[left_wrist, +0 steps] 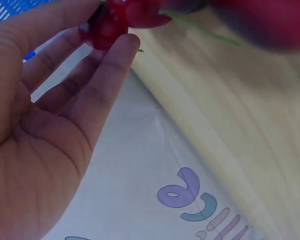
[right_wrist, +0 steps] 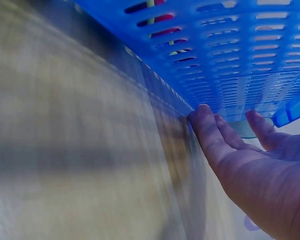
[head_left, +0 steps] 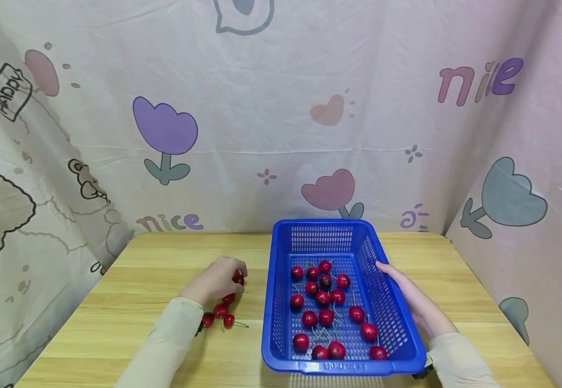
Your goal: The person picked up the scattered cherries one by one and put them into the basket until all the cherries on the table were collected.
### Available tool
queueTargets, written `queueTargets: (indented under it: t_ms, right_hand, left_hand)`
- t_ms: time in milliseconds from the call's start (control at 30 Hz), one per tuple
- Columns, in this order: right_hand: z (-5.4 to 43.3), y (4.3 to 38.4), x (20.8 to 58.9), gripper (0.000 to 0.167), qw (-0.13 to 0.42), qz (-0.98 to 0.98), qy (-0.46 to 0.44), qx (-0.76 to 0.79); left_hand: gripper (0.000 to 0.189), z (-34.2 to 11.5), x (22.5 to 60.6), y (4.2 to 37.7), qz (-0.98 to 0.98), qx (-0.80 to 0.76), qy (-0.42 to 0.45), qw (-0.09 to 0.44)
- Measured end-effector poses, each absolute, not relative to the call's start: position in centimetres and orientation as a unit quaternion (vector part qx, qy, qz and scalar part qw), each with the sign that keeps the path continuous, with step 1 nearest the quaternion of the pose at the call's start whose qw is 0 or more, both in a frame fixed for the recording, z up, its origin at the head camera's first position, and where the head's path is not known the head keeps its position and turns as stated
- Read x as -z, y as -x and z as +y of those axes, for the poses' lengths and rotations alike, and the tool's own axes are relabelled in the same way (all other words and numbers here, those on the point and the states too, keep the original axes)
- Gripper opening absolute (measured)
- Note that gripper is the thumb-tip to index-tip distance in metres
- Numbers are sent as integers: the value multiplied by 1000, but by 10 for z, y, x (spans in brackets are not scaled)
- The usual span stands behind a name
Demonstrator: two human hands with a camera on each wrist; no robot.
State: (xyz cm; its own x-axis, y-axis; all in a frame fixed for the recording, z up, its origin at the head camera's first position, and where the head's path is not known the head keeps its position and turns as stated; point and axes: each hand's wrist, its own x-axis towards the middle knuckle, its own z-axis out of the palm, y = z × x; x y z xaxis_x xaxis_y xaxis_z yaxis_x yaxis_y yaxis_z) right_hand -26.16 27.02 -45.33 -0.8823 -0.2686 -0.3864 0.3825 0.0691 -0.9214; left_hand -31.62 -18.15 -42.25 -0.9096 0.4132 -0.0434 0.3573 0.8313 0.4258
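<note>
My left hand pinches a dark red cherry just above the table, left of the basket. The left wrist view shows this cherry between the fingertips, with other cherries close beside it. Several more lie under and below that hand, among them a stemmed cherry. A blue plastic basket with slotted walls holds many red cherries on its floor. At its right side, my right hand grips the rim, and the right wrist view shows fingers against the outer wall.
The pale wooden table ends at a printed cloth that hangs behind it and at both sides. The basket takes up the right-centre of the table, its far end close to the cloth.
</note>
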Motion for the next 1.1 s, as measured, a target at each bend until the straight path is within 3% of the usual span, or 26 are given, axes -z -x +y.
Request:
queueTargets:
  t_ms: [267, 667, 1100]
  right_hand:
    - [270, 261, 453, 93, 236, 693, -43, 680]
    - [270, 261, 454, 92, 239, 690, -42, 681]
    - [271, 261, 453, 91, 245, 686, -29, 685]
  left_hand:
    - [20, -183, 404, 318, 955, -213, -198, 57]
    - [15, -177, 372, 319, 934, -186, -302, -34]
    - [16, -142, 351, 301, 924, -173, -339, -39]
